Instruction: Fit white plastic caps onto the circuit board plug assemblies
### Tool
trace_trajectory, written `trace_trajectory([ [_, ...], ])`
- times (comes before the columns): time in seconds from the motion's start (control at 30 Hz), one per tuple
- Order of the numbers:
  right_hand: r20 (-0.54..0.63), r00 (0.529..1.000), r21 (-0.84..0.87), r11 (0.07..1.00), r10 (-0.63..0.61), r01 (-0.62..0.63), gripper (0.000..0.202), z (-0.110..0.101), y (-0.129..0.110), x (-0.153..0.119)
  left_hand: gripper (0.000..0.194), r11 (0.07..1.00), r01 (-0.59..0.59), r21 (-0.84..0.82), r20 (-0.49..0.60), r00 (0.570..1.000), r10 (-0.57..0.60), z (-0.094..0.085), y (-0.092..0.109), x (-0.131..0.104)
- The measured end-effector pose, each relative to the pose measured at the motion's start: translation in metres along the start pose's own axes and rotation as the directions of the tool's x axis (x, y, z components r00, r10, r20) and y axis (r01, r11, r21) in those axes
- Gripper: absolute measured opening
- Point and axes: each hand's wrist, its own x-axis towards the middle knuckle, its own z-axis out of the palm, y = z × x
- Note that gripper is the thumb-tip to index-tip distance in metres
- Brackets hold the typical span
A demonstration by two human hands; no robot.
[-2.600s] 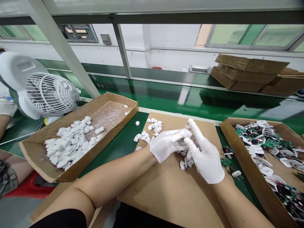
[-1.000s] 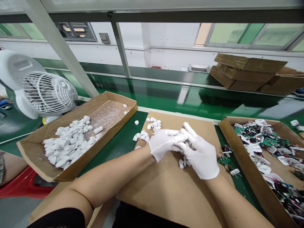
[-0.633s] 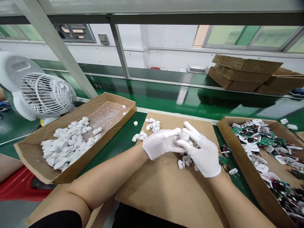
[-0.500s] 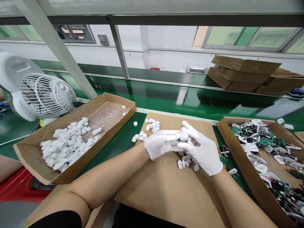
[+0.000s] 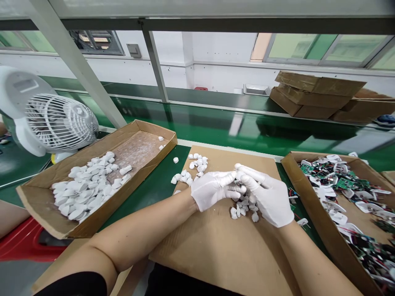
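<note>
My left hand point(image 5: 216, 189) and my right hand point(image 5: 265, 193), both in white gloves, meet above the cardboard sheet point(image 5: 216, 246). Their fingers are closed together on a small white piece, which the fingertips now mostly cover. Just below the hands lies a small heap of white plastic pieces point(image 5: 243, 205). Beyond my left wrist, a second group of white pieces point(image 5: 199, 162) is spread over the sheet's far left corner and onto the green table.
To the left, a cardboard tray point(image 5: 151, 164) holds many white pieces, with a white fan point(image 5: 58, 119) behind it. On the right, another cardboard box point(image 5: 321, 222) contains circuit boards, wires and white housings. Folded cartons point(image 5: 314, 94) sit on the back ledge.
My right hand's fingers have curled in, covering the white round piece that showed between the hands before. My left hand has shifted slightly right.
</note>
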Motion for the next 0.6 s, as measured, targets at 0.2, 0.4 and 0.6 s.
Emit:
trace_trajectory([
  [0.2, 0.082, 0.997, 0.014, 1.000, -0.014, 0.013, 0.064, 0.004, -0.003, -0.008, 0.027, 0.997, -0.062, 0.053, -0.006, 0.998, 0.062, 0.015, 0.009, -0.005],
  [0.4, 0.125, 0.992, 0.064, 0.997, 0.031, -0.039, 0.063, 0.009, -0.013, -0.016, 0.025, 0.995, -0.070, 0.066, 0.063, 0.996, 0.066, 0.008, 0.006, -0.006],
  [0.6, 0.048, 0.990, 0.105, 0.985, 0.130, -0.135, 0.046, 0.010, -0.016, -0.013, 0.030, 0.999, -0.036, -0.001, 0.045, 0.998, 0.036, 0.005, 0.006, -0.006],
])
